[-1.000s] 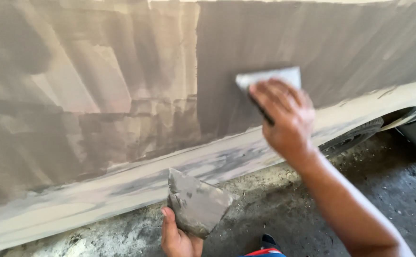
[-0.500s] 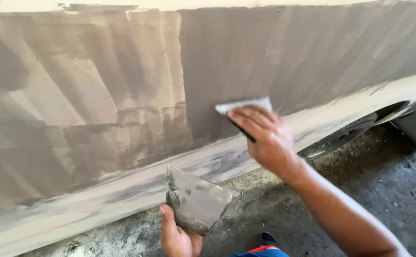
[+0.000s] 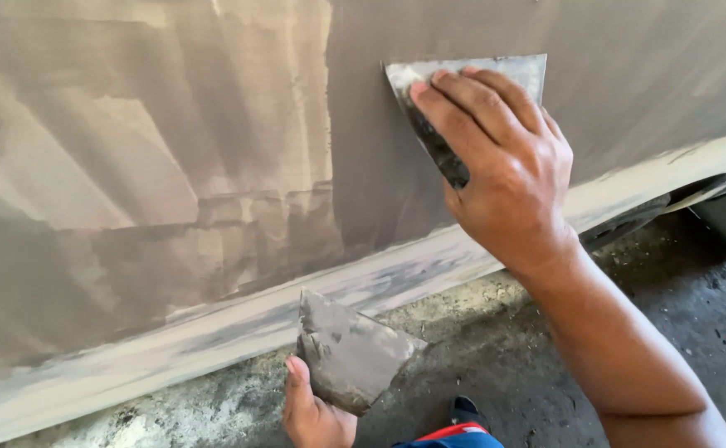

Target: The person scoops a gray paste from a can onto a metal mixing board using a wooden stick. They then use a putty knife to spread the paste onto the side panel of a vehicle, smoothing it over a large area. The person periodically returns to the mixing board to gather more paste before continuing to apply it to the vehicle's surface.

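Both hands grip spreaders: right hand [image 3: 504,178] has slid its spreader [image 3: 462,99] higher up the panel [image 3: 172,166]; left hand [image 3: 313,411] holds the loaded blade [image 3: 350,353] steady.

You worked above a rough concrete floor [image 3: 695,332], stained dark, with pale filler residue [image 3: 131,427] crusted along the panel's base.

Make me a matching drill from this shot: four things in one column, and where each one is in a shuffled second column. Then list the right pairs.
Things:
1. right hand
2. left hand
3. metal spreader
4. putty-loaded board

Places or states:
A. pressed flat against the grey car panel under the fingers
B. low down near the concrete floor, gripping from below
C. held up by its lower edge, coated in grey filler
D. high on the panel, fingers spread over a blade

Pairs: 1-D, 2-B, 3-A, 4-C
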